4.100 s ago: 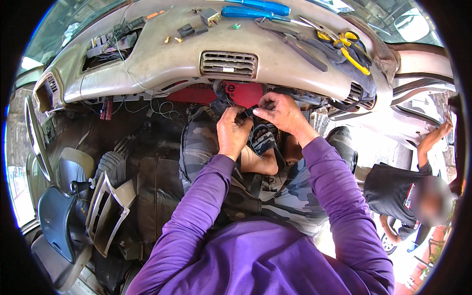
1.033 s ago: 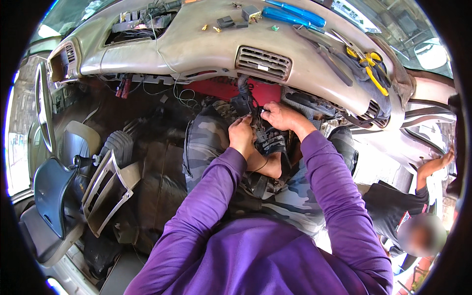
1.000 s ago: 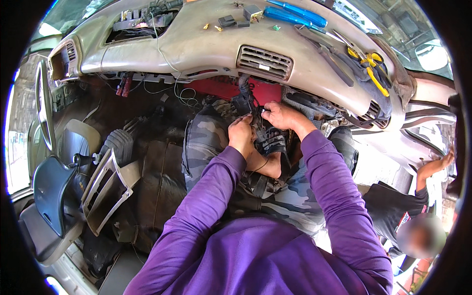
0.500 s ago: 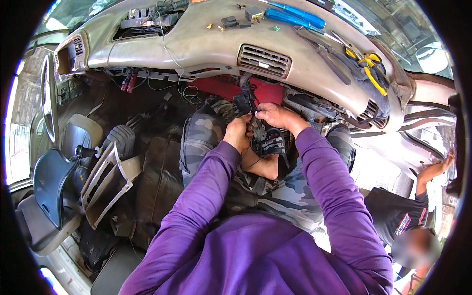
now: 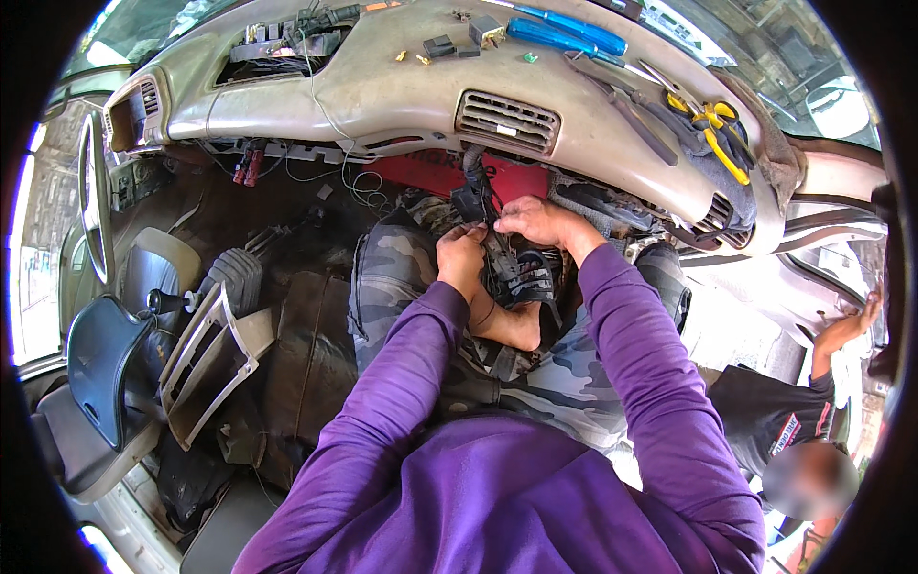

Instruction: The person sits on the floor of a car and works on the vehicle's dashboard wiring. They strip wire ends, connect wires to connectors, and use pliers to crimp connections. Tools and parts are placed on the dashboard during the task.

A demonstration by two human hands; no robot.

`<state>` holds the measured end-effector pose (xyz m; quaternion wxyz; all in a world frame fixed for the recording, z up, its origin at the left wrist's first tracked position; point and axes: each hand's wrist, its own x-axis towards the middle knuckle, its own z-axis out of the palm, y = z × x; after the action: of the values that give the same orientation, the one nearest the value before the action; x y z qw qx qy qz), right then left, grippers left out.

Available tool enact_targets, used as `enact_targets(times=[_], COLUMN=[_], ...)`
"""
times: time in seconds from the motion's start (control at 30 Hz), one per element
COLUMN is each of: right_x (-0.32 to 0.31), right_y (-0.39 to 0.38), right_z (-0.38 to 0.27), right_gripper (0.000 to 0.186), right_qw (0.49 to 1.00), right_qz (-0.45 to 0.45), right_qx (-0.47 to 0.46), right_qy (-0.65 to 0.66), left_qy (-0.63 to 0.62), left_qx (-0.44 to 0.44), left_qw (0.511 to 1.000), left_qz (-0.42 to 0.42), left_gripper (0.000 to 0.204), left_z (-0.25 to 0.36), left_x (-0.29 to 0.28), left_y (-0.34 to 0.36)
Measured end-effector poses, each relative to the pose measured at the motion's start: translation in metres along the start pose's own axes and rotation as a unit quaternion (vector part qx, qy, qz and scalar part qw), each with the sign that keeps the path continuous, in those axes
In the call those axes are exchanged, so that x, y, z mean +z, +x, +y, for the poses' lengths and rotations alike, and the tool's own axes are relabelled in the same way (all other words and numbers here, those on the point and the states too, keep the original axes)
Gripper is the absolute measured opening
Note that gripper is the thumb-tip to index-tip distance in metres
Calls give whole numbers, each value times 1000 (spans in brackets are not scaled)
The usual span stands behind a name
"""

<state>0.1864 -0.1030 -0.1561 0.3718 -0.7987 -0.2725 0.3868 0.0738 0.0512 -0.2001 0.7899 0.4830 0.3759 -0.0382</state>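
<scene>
A dark wiring harness (image 5: 472, 170) hangs from under the dashboard, with a black connector-like block (image 5: 467, 204) on it. Below that block, my left hand (image 5: 461, 258) is closed, fingertips pinching at the thin dark wires. My right hand (image 5: 543, 222) comes in from the other side, its thumb and forefinger pinched on the same wires just above and right of the left. Both hands work close together over my lap. Exactly which strand each one grips is too small to make out. More dark cabling (image 5: 499, 273) hangs beneath them, near my bare foot (image 5: 516, 328).
The beige dashboard (image 5: 382, 100) carries blue screwdrivers (image 5: 569, 36), yellow-handled pliers (image 5: 717, 124), dark pliers (image 5: 636, 120) and small relays (image 5: 440, 45). A thin loose wire (image 5: 316, 86) drapes over it. A removed trim frame (image 5: 215, 359) leans at left. Another person (image 5: 765, 411) is outside at right.
Both hands stay at the wires with small finger shifts. My left fingers have turned slightly upward, and the right hand's fingers have edged left. The view has shifted a little.
</scene>
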Motion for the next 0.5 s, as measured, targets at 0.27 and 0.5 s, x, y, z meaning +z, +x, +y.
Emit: enact_targets(times=[0.27,0.5], right_x=[8,4], right_y=[-5,-5], right_z=[-10,-12], right_gripper=[32,36], right_qw=[908,957], right_qz=[25,26], right_qx=[48,46], right_qy=[414,284], left_qy=[127,50], left_qx=[125,-6], left_qw=[984,997], left_qz=[6,53], left_gripper=[21,31], left_z=[-10,16], left_x=[2,11], left_y=[-5,-23])
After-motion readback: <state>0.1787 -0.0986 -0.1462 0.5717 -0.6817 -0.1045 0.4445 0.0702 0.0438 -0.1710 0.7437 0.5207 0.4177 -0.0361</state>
